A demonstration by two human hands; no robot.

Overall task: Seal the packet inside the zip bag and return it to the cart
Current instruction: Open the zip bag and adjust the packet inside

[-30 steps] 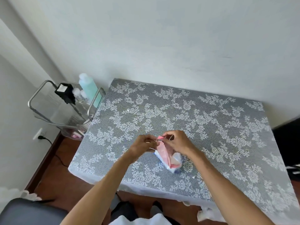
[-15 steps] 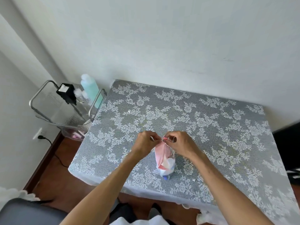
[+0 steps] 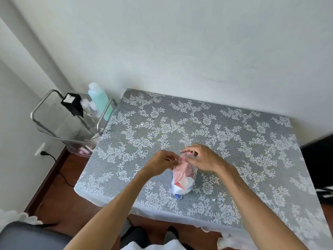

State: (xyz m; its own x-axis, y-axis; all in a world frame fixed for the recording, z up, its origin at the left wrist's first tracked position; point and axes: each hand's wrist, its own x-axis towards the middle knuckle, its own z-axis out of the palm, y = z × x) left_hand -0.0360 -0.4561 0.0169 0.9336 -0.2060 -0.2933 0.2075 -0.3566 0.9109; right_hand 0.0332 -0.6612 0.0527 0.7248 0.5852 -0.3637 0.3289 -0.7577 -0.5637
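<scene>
Head view only: one clear zip bag (image 3: 183,175) stands on end on the lace-covered table (image 3: 234,141), its bottom corner resting on the cloth near the front edge. Inside it sits one packet (image 3: 182,181) coloured pink, white and blue; it fills the lower part of the bag, with the pink part reaching up towards the mouth. Whether the strip along the top is fully closed cannot be told, since the fingers cover it.

Two bare hands work at the bag's top edge. The left hand (image 3: 163,162) has its fingers curled in, pinching the left end of the top edge. The right hand (image 3: 203,158) pinches the right end, thumb and forefinger close together on the plastic, the other fingers bent above it. Both forearms reach in from the lower edge of the picture.

One metal-framed cart (image 3: 72,121) stands just beside the table's left far corner, well apart from the bag. Its top tray holds one pale green bottle (image 3: 100,100) with a white cap, one black box (image 3: 72,103) with something white in its open top, and some small clear bottles, too blurred to count. A lower tray shows small pink items, not clear enough to name.

One wall socket (image 3: 40,149) with a black plug sits low on the left wall.
</scene>
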